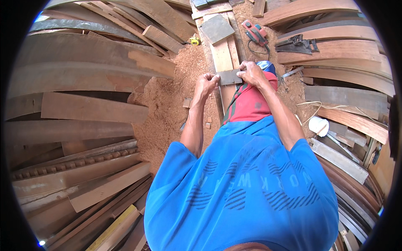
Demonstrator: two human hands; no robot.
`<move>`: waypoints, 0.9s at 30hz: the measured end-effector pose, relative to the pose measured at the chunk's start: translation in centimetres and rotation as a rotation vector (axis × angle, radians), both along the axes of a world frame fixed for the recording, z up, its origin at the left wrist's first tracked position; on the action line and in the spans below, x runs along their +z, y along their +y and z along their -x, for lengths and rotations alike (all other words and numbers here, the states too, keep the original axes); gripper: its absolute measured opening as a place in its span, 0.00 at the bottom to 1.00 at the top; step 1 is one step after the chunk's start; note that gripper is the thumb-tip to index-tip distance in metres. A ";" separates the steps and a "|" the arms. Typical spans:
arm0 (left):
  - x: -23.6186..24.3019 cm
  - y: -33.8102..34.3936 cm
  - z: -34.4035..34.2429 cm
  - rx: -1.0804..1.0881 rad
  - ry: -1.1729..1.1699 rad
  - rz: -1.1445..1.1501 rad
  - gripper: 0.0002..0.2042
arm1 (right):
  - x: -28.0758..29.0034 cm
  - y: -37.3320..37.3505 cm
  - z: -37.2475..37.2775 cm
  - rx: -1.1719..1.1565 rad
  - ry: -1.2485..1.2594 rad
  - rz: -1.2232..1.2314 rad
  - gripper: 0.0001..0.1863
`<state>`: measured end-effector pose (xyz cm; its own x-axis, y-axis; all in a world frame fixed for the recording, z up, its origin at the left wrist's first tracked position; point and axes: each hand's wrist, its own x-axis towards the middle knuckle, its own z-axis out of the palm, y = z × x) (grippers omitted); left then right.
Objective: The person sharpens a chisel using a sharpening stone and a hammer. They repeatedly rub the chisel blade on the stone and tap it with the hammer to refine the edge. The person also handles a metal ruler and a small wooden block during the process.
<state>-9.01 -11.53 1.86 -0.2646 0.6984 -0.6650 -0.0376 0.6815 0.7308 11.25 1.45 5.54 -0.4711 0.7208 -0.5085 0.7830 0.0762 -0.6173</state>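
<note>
A small dark-grey rectangular piece (pixel 230 77), flat and resembling a strip of sandpaper, is stretched level between my two hands. My left hand (pixel 206 85) pinches its left end between thumb and fingers. At the other end my right hand (pixel 252 74) grips it, fingers curled over the edge. Underneath, a narrow wooden bench (pixel 238 35) runs away from me, with a pale board (pixel 222 56) lying along it. Farther up, a larger grey square sheet (pixel 217 28) lies flat across the boards.
A red power tool (pixel 256 34) with a dark cord lies right of the bench. A handsaw (pixel 298 45) rests on stacked planks (pixel 335 52). Left are a yellow tape measure (pixel 194 41), more stacked timber (pixel 92 106) and wood shavings (pixel 161 108). A white container (pixel 318 125) stands at right.
</note>
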 end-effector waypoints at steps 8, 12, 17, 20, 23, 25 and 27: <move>-0.4 0.0 0.6 0.059 -0.133 -0.047 0.12 | -1.5 0.2 0.3 0.027 0.003 -0.111 0.17; -0.4 -0.3 0.5 0.039 -0.089 -0.075 0.11 | -2.0 -0.5 0.5 -0.003 0.021 -0.123 0.17; -1.4 -0.6 0.4 0.015 -0.063 -0.087 0.11 | -1.8 -0.8 0.4 0.025 0.038 -0.152 0.17; -1.6 -0.7 0.1 0.022 -0.037 -0.076 0.11 | -1.2 -1.8 0.7 -0.037 0.038 -0.176 0.17; -1.5 -0.8 0.1 0.009 -0.009 -0.076 0.11 | -1.2 -1.4 0.7 -0.020 0.052 -0.160 0.16; -1.5 -0.7 -0.1 0.016 -0.011 -0.075 0.11 | -1.4 -1.7 0.5 -0.022 0.071 -0.175 0.17; -1.9 -0.9 -0.2 0.014 0.012 -0.099 0.12 | -1.6 -2.0 0.5 -0.030 0.077 -0.179 0.17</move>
<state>-8.79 -12.39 -0.03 -0.2823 0.7570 -0.5894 -0.0371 0.6053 0.7952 10.77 -0.54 3.93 -0.4805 0.8109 -0.3341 0.7373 0.1673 -0.6546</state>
